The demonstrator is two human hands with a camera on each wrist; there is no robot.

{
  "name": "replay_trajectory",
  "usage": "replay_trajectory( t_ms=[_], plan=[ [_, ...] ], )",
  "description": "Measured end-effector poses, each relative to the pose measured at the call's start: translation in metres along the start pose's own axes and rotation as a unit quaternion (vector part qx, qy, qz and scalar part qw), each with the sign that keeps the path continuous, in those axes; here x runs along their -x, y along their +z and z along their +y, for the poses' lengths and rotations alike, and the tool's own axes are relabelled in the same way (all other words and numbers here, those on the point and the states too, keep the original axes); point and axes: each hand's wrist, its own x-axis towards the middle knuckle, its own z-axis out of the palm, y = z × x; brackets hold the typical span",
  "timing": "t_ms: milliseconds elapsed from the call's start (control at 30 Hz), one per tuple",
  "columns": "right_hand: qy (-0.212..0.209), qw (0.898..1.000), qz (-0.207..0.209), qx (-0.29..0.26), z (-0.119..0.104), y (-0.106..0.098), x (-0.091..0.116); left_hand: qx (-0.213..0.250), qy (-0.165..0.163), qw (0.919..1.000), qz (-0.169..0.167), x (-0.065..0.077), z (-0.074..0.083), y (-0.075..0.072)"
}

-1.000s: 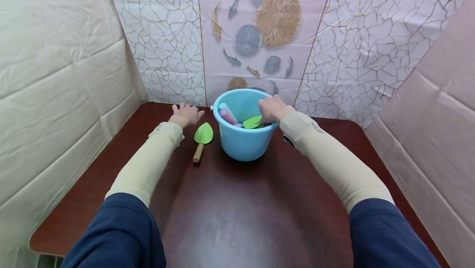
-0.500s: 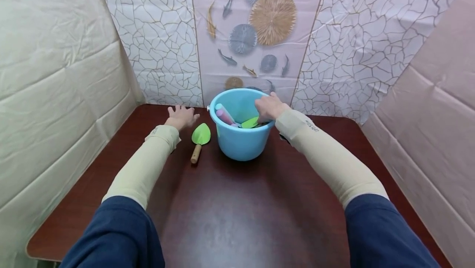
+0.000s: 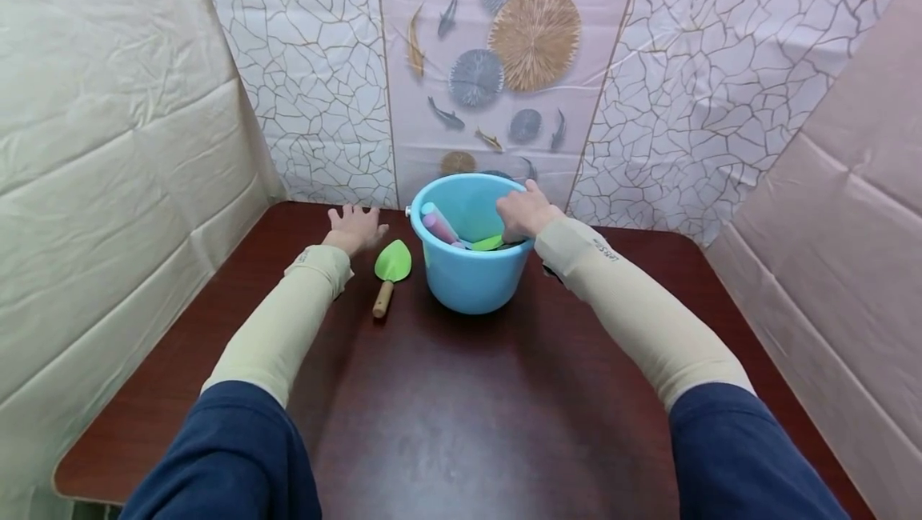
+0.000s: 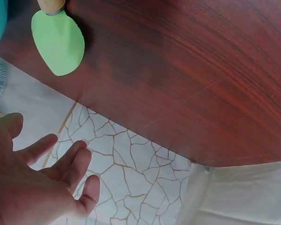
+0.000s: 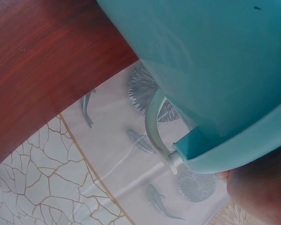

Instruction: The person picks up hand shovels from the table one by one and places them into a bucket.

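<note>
A light-blue bucket (image 3: 472, 288) stands on the table. Inside it are a pink-and-blue tube-like piece (image 3: 441, 226) and a green blade (image 3: 488, 243). My right hand (image 3: 524, 210) reaches over the bucket's right rim, its fingers dipping inside beside the green blade. Those fingertips are hidden, and I cannot tell what they hold. In the right wrist view, part of the hand (image 5: 257, 187) shows past the rim. My left hand (image 3: 354, 229) is spread with nothing in it, left of the bucket. Close by lies a hand trowel (image 3: 392, 262) with a green blade and wooden handle.
The dark red-brown tabletop (image 3: 432, 424) has its back edge against a patterned cloth wall (image 3: 317, 88). Pale cloth walls rise on the left (image 3: 130, 168) and right (image 3: 828, 248). A pale bucket handle (image 5: 154, 122) hangs at the bucket's side.
The view has shifted slightly. In the bucket, the green blade shows narrower than before beside my right hand. The left hand and the trowel on the table have kept their places.
</note>
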Motion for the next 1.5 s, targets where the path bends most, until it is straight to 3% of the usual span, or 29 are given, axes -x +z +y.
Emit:
replay_trajectory(
  t_ms=[367, 567, 767, 900, 1000, 1100, 1267, 1500],
  plan=[
    [-0.009, 1.000, -0.021, 0.015, -0.017, -0.001, -0.014, 0.021, -0.019, 0.9996, 0.007, 0.005, -0.026, 0.015],
    [-0.017, 1.000, -0.019, -0.002, -0.023, 0.001, -0.019, 0.027, -0.024, 0.9993, 0.000, 0.009, -0.041, 0.022],
    [-0.009, 1.000, -0.017, -0.014, -0.016, 0.009, -0.013, 0.044, -0.014, 0.9989, 0.006, 0.010, -0.035, 0.027],
    [0.008, 0.999, 0.022, -0.028, -0.003, 0.008, -0.004, 0.067, -0.006, 0.9968, 0.044, -0.001, -0.026, 0.026],
    [0.017, 0.995, 0.090, -0.035, 0.007, 0.004, -0.002, 0.080, -0.007, 0.9941, 0.073, -0.008, -0.027, 0.022],
    [0.018, 0.982, 0.184, -0.043, 0.016, 0.001, -0.001, 0.092, -0.015, 0.9923, 0.082, -0.007, -0.033, 0.018],
    [0.022, 0.939, 0.336, -0.073, 0.033, 0.007, 0.004, 0.098, -0.021, 0.9929, 0.064, 0.001, -0.039, 0.023],
    [0.048, 0.877, 0.473, -0.071, 0.057, 0.033, 0.016, 0.127, 0.010, 0.9902, 0.056, 0.022, -0.016, 0.036]
  ],
)
